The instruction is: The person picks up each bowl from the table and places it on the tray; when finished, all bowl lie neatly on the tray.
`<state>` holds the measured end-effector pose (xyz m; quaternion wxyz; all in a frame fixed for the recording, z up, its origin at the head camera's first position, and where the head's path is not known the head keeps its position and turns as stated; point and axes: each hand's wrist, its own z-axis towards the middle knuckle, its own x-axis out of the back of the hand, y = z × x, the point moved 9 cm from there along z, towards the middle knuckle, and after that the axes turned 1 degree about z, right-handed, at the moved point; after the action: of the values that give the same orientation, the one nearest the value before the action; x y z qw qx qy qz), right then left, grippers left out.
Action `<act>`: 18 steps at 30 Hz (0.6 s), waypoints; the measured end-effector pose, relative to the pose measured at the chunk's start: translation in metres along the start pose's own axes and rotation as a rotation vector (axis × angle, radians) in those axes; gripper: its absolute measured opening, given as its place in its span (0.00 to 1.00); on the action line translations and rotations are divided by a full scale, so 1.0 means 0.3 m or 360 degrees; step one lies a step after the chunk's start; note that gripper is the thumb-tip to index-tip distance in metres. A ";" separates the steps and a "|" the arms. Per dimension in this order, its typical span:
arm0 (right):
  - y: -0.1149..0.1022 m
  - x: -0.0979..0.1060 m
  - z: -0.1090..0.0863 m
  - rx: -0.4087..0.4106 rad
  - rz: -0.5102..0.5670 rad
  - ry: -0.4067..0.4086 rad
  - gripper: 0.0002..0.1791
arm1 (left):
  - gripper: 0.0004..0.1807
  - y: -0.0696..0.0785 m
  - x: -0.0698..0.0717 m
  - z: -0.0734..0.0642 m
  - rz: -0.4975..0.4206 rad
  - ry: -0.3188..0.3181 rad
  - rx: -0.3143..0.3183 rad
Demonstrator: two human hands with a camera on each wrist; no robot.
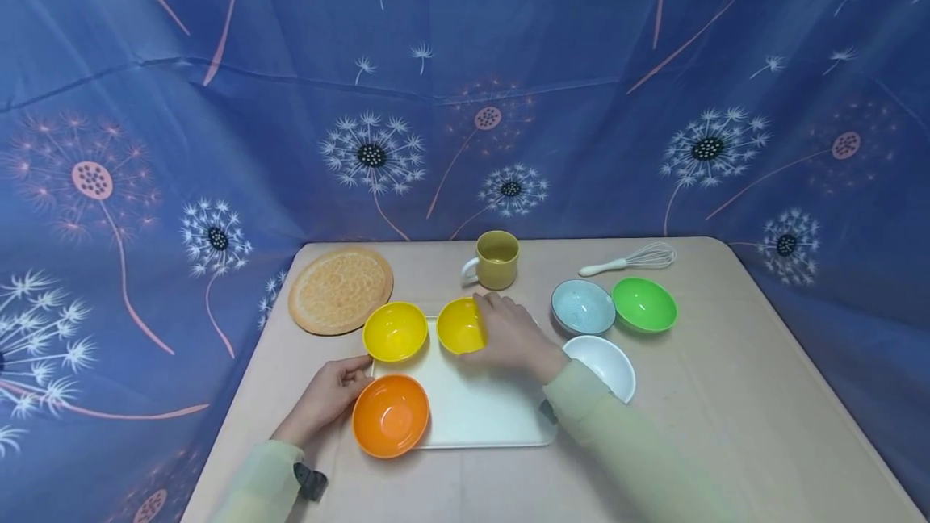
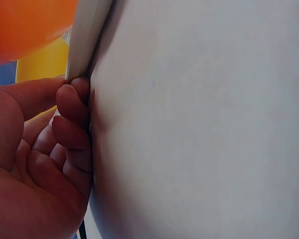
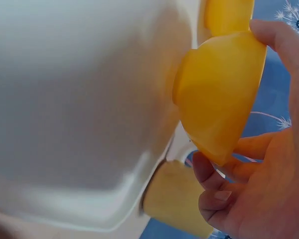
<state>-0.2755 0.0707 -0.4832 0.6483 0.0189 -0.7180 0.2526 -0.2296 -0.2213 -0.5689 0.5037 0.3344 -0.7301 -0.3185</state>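
My right hand (image 1: 512, 337) grips a yellow bowl (image 1: 458, 326) by its rim, over the far edge of a white tray (image 1: 479, 414). In the right wrist view, the thumb is at one side of this bowl (image 3: 222, 89) and the fingertips at the other. At the tray's left edge, my left hand (image 1: 327, 395) pinches the rim; the left wrist view has thumb and fingers at the tray's side (image 2: 87, 40). A second yellow bowl (image 1: 395, 332) sits on the tray's far left corner. An orange bowl (image 1: 391, 416) overlaps the near left corner.
Right of the tray are a white bowl (image 1: 605, 366), a light blue bowl (image 1: 583, 307) and a green bowl (image 1: 644, 305). A whisk (image 1: 628, 259) lies behind them. An olive mug (image 1: 497, 260) stands at the back, with a round tan board (image 1: 340, 290) at the far left.
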 end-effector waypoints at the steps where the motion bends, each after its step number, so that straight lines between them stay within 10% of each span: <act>1: 0.000 -0.009 0.003 -0.0009 0.0010 -0.0015 0.64 | 0.29 0.000 0.000 0.000 -0.0001 0.0000 -0.0002; 18: -0.019 -0.062 0.026 0.0013 -0.0043 -0.0068 0.68 | 0.28 -0.005 -0.002 0.004 0.0017 0.0035 -0.0024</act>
<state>-0.2778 0.0571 -0.4990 0.6362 0.0367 -0.7303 0.2461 -0.2303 -0.2213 -0.5707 0.5159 0.3303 -0.7238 -0.3177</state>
